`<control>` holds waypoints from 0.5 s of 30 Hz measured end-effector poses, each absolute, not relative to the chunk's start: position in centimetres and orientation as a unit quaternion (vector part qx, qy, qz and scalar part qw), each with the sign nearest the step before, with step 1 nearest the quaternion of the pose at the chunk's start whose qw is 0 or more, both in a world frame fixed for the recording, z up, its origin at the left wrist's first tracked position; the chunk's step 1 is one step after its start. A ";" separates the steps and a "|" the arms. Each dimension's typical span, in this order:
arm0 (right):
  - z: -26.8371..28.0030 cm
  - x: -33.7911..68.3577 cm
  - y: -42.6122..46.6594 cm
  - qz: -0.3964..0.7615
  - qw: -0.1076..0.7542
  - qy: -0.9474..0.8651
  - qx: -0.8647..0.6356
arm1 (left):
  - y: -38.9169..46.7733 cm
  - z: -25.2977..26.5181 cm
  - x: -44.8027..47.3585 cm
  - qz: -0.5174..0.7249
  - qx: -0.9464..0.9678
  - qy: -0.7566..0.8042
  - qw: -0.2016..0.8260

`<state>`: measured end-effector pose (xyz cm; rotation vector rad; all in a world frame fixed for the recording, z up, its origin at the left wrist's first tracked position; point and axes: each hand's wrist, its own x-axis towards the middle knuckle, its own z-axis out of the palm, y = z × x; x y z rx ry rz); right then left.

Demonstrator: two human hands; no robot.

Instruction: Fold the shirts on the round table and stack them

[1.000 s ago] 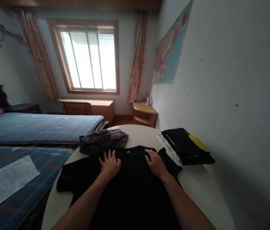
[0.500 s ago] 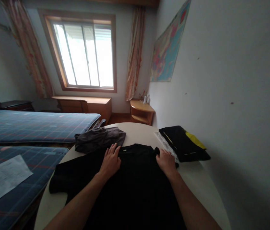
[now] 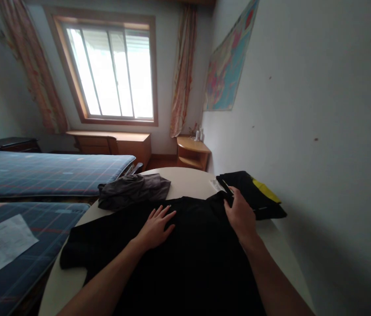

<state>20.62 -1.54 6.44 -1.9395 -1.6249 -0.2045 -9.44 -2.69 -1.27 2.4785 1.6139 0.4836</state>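
Note:
A black T-shirt (image 3: pixel 185 259) lies spread over the round table (image 3: pixel 192 177), its collar toward the far side and one sleeve out to the left. My left hand (image 3: pixel 159 226) rests flat on the shirt's upper left part, fingers spread. At the right shoulder, my right hand (image 3: pixel 239 215) pinches the shirt's cloth and holds it slightly raised. Just beyond that hand sits a folded black garment with a yellow part (image 3: pixel 254 193), partly covered by the hand. A crumpled dark grey garment (image 3: pixel 135 189) lies past the left sleeve.
Left of the table are beds with blue plaid mattresses (image 3: pixel 50 173); a printed paper sheet (image 3: pixel 2 245) lies on the nearer one. A white wall (image 3: pixel 336 175) runs along the right. A wooden corner shelf (image 3: pixel 192 145) and a desk (image 3: pixel 132 138) stand beneath the window.
My right hand has moved right and slightly up, drawing the shirt's shoulder with it. My left hand has shifted a little right and down, onto the shirt's chest.

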 end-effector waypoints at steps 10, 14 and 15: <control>6.1 19.4 -2.9 0.254 0.332 -0.725 -0.547 | -3.1 -1.1 -8.7 0.197 0.858 0.462 0.104; 5.3 19.9 -2.3 0.267 0.321 -0.702 -0.576 | -3.1 -1.1 -8.8 0.197 0.856 0.464 0.112; 5.0 20.1 -2.0 0.266 0.317 -0.700 -0.582 | -3.0 -1.1 -8.8 0.197 0.856 0.465 0.113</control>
